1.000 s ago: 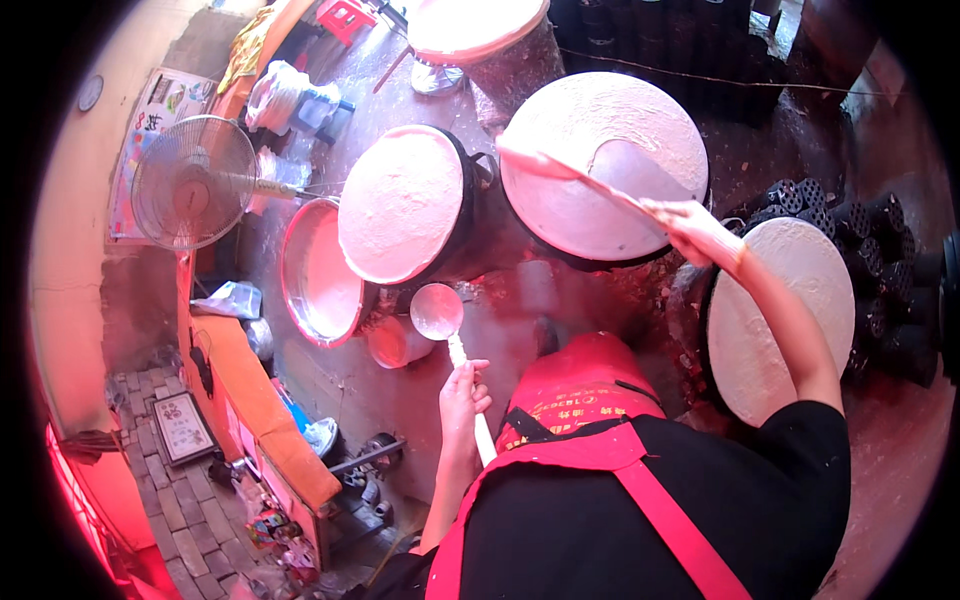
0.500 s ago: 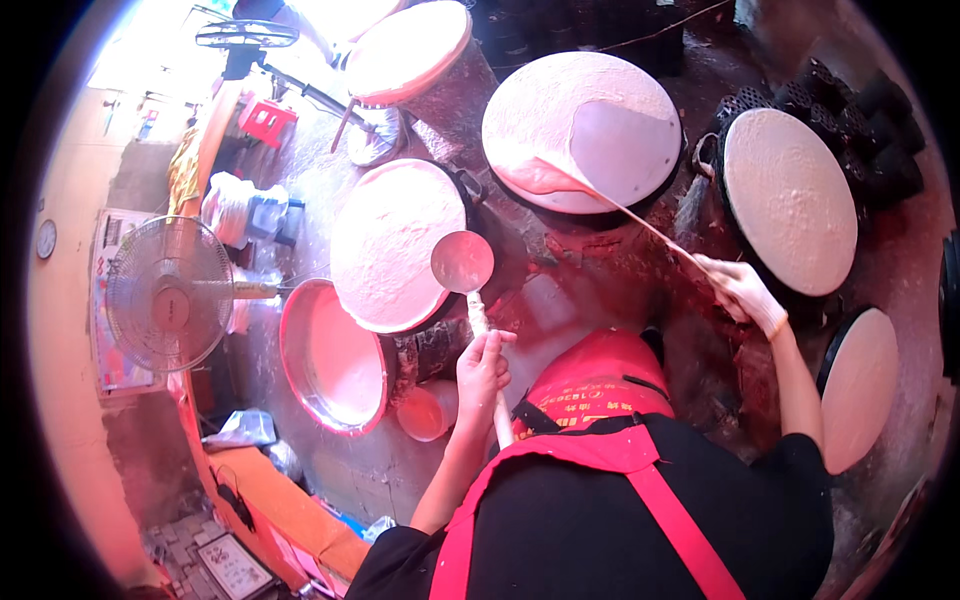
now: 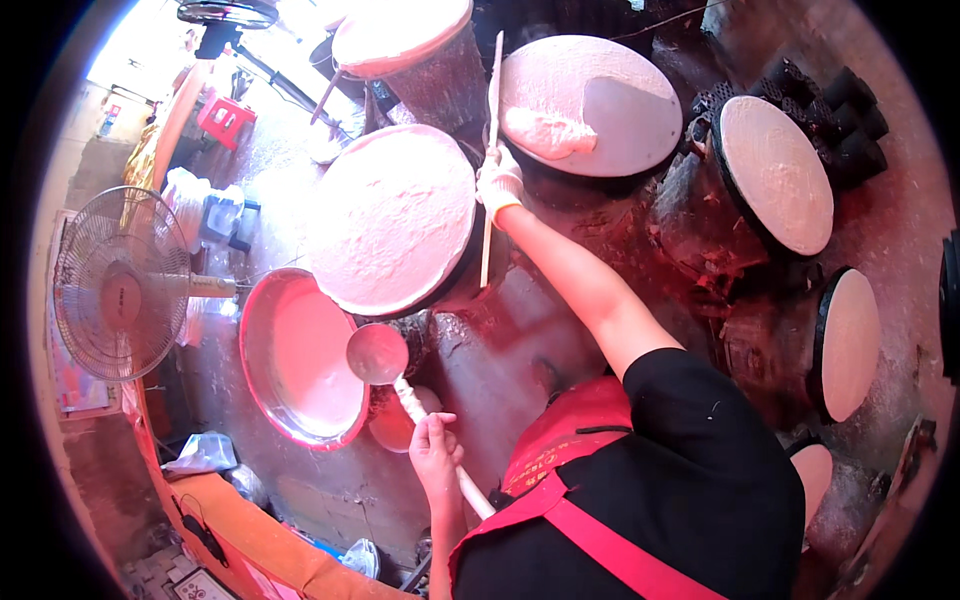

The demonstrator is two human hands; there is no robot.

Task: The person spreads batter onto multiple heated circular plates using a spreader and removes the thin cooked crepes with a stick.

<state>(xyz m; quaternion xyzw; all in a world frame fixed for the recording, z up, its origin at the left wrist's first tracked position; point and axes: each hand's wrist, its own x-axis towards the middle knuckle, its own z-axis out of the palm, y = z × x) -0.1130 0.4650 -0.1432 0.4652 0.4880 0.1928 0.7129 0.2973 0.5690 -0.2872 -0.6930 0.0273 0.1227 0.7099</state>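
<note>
Ladle (image 3: 380, 356), one, in left fingers (image 3: 440, 436); one long stick (image 3: 494, 95) in gloved right fingers (image 3: 497, 175)

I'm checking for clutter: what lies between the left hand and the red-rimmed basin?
In the head view, a reddish bucket lies between the left hand and the red-rimmed basin, partly behind the ladle's handle.

The bare left hand (image 3: 436, 455) grips the pale handle of a round-bowled metal ladle (image 3: 377, 354), whose bowl overlaps, in view, the edge of a wide, red-rimmed basin (image 3: 243, 345) containing pale liquid (image 3: 315, 350). The white-gloved right hand (image 3: 499, 184) holds a long, narrow, pale tool (image 3: 494, 90) between a round, batter-coated griddle (image 3: 461, 263) and another round, dark-rimmed griddle (image 3: 635, 125), partly smooth grey, bearing a bunched pale heap (image 3: 560, 137).
</note>
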